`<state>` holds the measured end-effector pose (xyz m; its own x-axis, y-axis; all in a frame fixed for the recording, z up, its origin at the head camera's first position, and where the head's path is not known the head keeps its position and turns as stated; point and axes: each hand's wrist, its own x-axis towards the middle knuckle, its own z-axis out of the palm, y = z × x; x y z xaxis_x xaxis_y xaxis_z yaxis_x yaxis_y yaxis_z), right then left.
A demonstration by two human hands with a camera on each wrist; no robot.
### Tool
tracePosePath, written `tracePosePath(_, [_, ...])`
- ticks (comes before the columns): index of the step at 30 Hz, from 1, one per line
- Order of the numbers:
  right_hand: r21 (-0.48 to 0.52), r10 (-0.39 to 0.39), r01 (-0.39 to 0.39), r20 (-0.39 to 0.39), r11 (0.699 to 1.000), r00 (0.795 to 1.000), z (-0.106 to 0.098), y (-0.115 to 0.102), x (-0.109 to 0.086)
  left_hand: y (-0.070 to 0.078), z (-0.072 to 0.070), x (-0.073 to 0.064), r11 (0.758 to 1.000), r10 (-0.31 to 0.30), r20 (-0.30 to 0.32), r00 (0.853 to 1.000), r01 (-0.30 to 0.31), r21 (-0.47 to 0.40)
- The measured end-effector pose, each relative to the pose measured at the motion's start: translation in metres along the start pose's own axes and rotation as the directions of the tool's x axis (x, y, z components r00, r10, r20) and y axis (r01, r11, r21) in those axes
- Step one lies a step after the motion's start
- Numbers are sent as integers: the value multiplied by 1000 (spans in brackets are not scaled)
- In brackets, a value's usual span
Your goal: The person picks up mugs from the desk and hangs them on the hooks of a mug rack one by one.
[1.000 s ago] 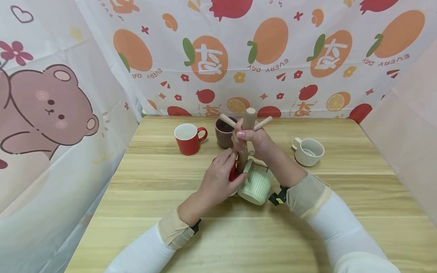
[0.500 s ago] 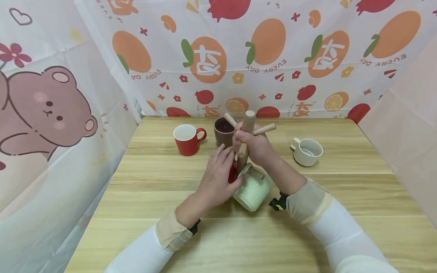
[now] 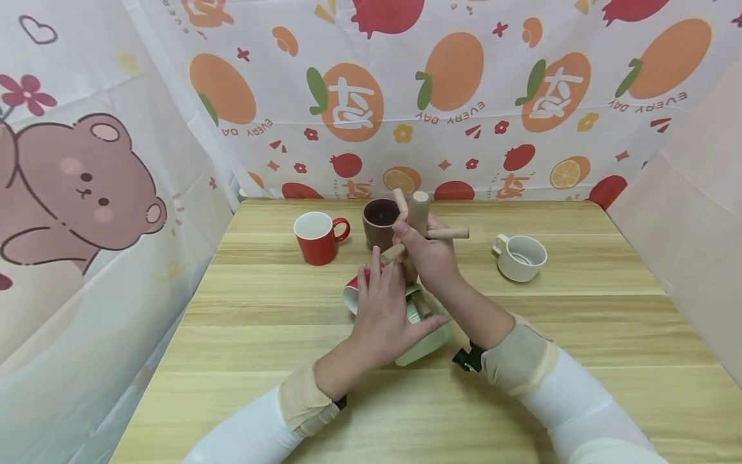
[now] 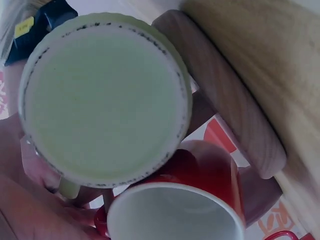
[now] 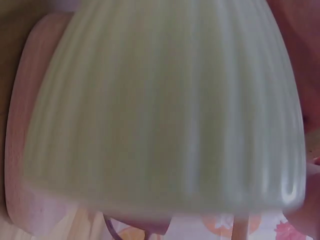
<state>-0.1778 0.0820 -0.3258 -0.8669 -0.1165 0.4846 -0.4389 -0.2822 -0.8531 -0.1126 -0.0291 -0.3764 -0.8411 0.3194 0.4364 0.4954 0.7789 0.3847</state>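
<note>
A wooden mug rack [image 3: 420, 212] with several pegs stands mid-table. My right hand [image 3: 435, 254] grips its post just below the top. From the lower pegs hang a pale green ribbed mug [image 3: 428, 345], tilted at the front, and a red mug [image 3: 358, 281] whose white mouth faces left. Over these two mugs lies my left hand [image 3: 382, 322], fingers spread and fairly straight, the thumb reaching across the green mug. In the left wrist view the green mug's underside [image 4: 105, 105] overlaps the rack's round base [image 4: 225, 95]. The ribbed wall [image 5: 165, 110] fills most of the right wrist view.
Behind the rack on the wooden table [image 3: 261, 361] stands a brown cup [image 3: 375, 235]. Another red mug [image 3: 319, 248] is at the back left, and a small cream mug [image 3: 524, 261] sits to the right. A printed curtain [image 3: 261, 154] hangs along the back.
The rack has turned in my right hand, its pegs now pointing differently. The hanging red mug has swung out to the left and the green mug toward the front. My left hand has shifted slightly right.
</note>
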Motion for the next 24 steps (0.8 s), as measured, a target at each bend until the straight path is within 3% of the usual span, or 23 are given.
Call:
tracePosePath(4, [-68,10,-11,-8,998,1000,2,-4,-4,-1,1,3,1000,9,-27,1000,-9,-1])
tracePosePath(10, [-109,49,-46,27,993,998,-1,-7,-7,-7,0,5,995,94,-73,993,-92,24])
tracePosePath(15, [-145,73,-66,42,987,996,-4,-8,-8,-11,-2,9,992,127,-76,989,-125,31])
tracePosePath(19, [-166,69,-64,23,984,997,-4,-10,-8,-14,-4,12,990,141,-51,989,-140,35])
tracePosePath(24, [-216,62,-71,-47,974,997,1,-13,-11,-25,-6,16,987,163,39,986,-163,-13])
